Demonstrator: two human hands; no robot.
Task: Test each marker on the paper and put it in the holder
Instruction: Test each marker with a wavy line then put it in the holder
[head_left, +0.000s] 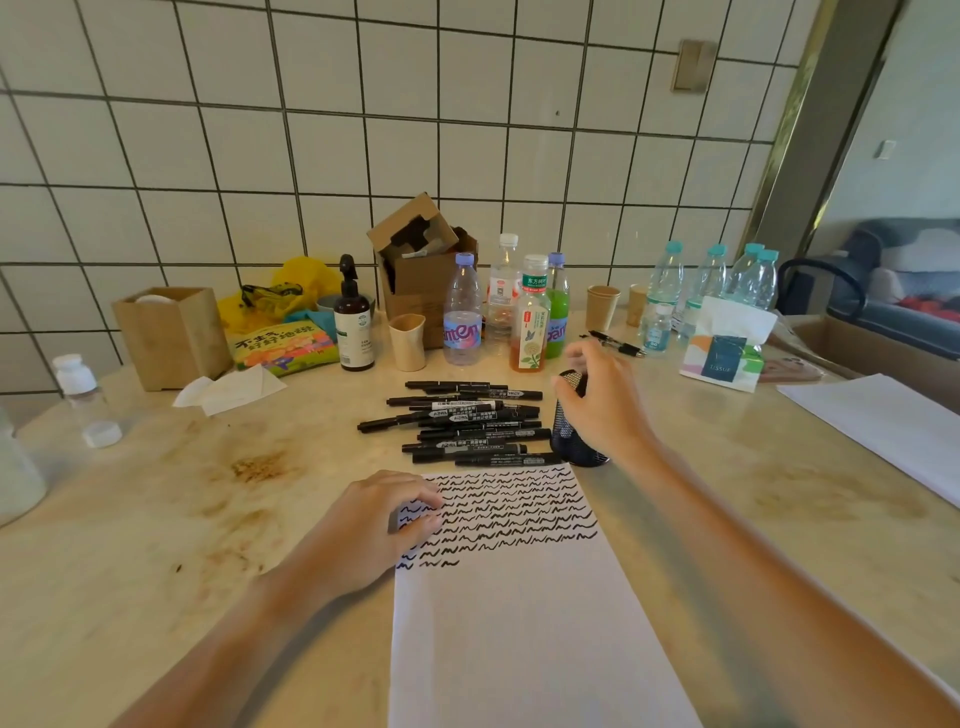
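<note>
A white sheet of paper lies on the table in front of me, its upper part filled with rows of black squiggles. Beyond its top edge lies a pile of several black markers. A black mesh holder stands just right of the pile, at the paper's top right corner. My right hand grips the holder's rim from above, fingers curled round it. My left hand rests on the paper's left edge with its fingers bent, pressing it down. Neither hand holds a marker.
Behind the markers stand several bottles, a dark pump bottle, paper cups and a cardboard box. A wooden box sits at the left, a tissue pack and another white sheet at the right.
</note>
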